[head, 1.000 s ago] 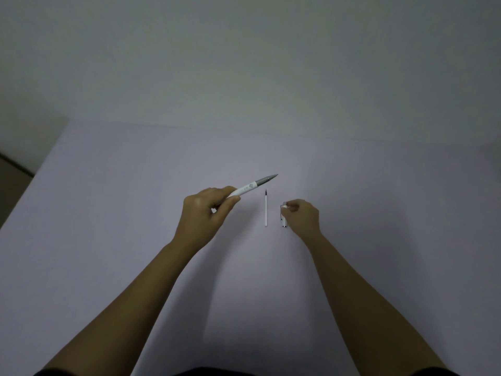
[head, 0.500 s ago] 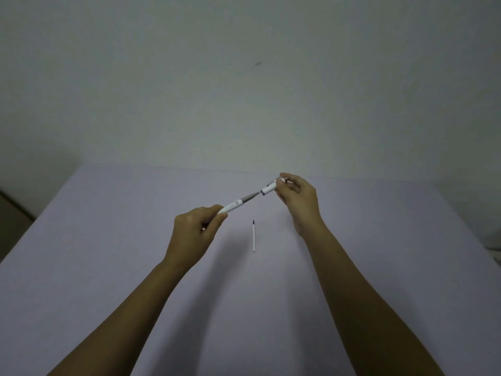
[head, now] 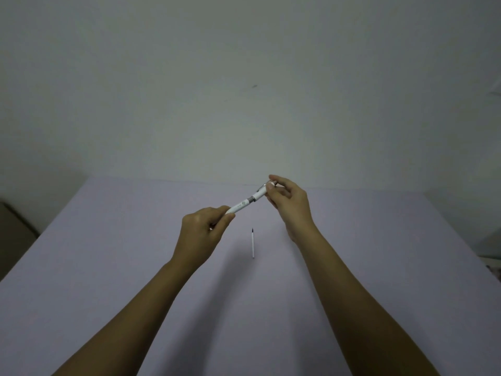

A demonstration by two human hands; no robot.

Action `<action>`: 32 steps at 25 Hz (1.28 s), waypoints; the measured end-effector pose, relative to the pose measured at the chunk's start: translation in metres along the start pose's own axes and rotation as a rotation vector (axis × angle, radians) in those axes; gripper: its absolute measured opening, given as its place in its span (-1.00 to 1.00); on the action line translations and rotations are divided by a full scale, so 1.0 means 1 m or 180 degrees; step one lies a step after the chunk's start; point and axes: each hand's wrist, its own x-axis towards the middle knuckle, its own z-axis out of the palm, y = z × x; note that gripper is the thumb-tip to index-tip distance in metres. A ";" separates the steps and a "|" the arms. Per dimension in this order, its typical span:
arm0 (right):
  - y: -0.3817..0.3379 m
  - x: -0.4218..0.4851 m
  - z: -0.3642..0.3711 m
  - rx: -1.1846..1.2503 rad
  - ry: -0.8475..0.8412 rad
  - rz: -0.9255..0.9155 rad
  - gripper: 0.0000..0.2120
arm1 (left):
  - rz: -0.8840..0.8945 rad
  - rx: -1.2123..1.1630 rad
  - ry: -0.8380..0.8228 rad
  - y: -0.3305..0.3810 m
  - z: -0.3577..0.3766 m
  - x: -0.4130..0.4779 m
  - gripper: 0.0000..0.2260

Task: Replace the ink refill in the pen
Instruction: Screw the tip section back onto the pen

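Observation:
A white pen body [head: 240, 207] points up and to the right, held at its lower end in my left hand [head: 202, 232]. A white pen cap [head: 259, 195] with a metal clip sits over the pen's grey tip, pinched by the fingers of my right hand [head: 288, 204]. A short band of grey shows between cap and body. A thin white ink refill [head: 253, 243] with a dark tip lies flat on the pale lilac table [head: 108, 267] between my two wrists, untouched.
A plain pale wall rises behind the table's far edge [head: 189, 181]. A dark piece of furniture [head: 13, 234] stands off the left side, and some pale object [head: 492, 245] shows past the right edge.
The cap in my right hand has slid over the pen's grey tip, which was still apart from it half a second ago. One second ago my right hand was picking the cap off the table.

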 end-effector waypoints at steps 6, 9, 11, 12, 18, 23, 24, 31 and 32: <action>-0.005 -0.005 0.007 0.0042 -0.0077 -0.0120 -0.87 | -0.0110 0.0043 0.0190 0.007 0.002 0.005 -0.88; -0.005 -0.002 0.010 -0.0067 -0.0073 -0.0175 -0.86 | -0.0167 0.0088 0.0233 0.010 0.002 0.003 -0.90; -0.005 0.005 0.010 -0.0185 -0.0080 -0.0217 -0.88 | -0.0238 0.0155 0.0048 0.012 0.006 0.005 -0.88; -0.005 0.008 0.010 -0.0250 -0.0086 -0.0218 -0.86 | -0.0270 0.0258 -0.0083 0.011 0.009 0.006 -0.87; 0.017 0.020 0.018 -0.0665 -0.0089 0.0015 -0.64 | -0.0362 0.0691 -0.0606 -0.001 0.027 0.000 -0.83; 0.057 0.029 0.016 -0.1650 -0.0280 0.0368 -0.59 | -0.0981 0.0823 -0.1072 -0.030 0.056 -0.004 -0.79; 0.071 0.030 0.013 -0.1916 -0.0325 0.0432 -0.58 | -0.1159 0.0786 -0.1157 -0.040 0.064 -0.006 -0.77; 0.193 0.018 -0.021 -0.3431 -0.0990 0.0631 -0.52 | -0.1952 0.0650 -0.1457 -0.096 0.127 -0.018 -0.75; 0.203 0.016 -0.022 -0.3573 -0.1073 0.0615 -0.52 | -0.1959 0.0681 -0.1506 -0.103 0.135 -0.019 -0.75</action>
